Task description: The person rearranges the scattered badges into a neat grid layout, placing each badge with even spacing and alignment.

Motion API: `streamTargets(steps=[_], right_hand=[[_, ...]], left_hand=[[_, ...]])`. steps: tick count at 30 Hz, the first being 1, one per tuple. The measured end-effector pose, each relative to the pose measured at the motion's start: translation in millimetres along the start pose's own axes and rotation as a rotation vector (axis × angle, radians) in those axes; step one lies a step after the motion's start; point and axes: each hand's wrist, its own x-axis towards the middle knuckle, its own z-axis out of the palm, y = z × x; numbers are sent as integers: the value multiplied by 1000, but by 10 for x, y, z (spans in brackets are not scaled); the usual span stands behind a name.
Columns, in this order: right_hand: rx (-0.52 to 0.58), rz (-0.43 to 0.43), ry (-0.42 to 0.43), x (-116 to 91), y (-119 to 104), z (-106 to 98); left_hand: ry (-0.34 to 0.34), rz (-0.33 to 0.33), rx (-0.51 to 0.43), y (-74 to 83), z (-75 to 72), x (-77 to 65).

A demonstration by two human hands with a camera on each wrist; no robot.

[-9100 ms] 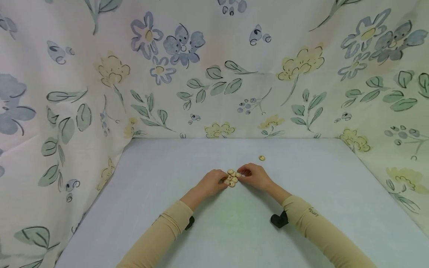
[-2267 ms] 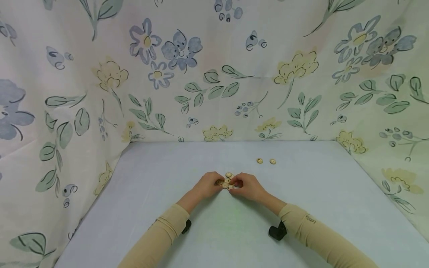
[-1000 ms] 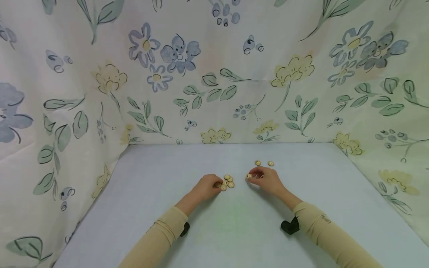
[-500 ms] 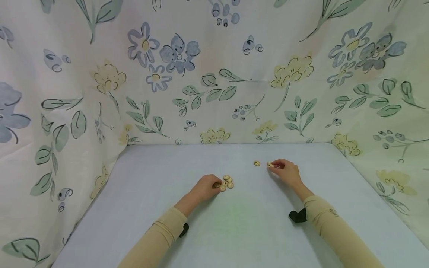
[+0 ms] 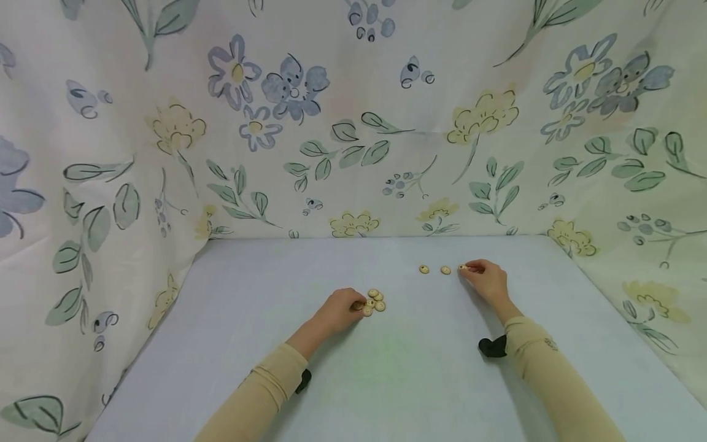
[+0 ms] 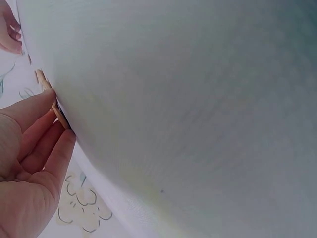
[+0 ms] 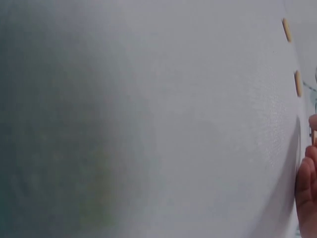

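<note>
A small round wooden disc (image 5: 463, 267) with a dark mark is pinched between the thumb and fingertips of my right hand (image 5: 488, 280), low over the table. To its left, two similar discs lie in a row: the nearer one (image 5: 445, 270) and the farther one (image 5: 423, 269). My left hand (image 5: 337, 309) stays at the left side of a small pile of discs (image 5: 379, 306), some overlapping. In the left wrist view its thumb and finger grip a disc (image 6: 62, 117) on edge at the pile. In the right wrist view, my right hand (image 7: 308, 183) shows only at the edge.
The white tabletop (image 5: 309, 264) reaches back to a hanging floral cloth (image 5: 353, 123), which also covers both sides. Black wrist-worn devices (image 5: 492, 347) sit under the forearms. Beige sleeves (image 5: 552, 374) cover both arms.
My right hand took a disc from the pile and carried it right and back, past the two discs. Earlier only one disc lay there. The left hand has stayed at the pile.
</note>
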Motion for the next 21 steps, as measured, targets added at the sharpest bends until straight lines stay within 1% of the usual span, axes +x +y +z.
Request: streamTargets(steps=[6,10,14,21], right_hand=[[1,13,33,10,-3,-8],[0,40,29,4,0,2],[-5,45,25,2,13,17],[-5,50,23,-14,35,-5]], left_hand=[[4,0,-13,13,-9,0],[1,-2,3,-3,-5,-4],[2,-10,11,-15,0,-9],[-1,-2,-11,24,-7,-7]])
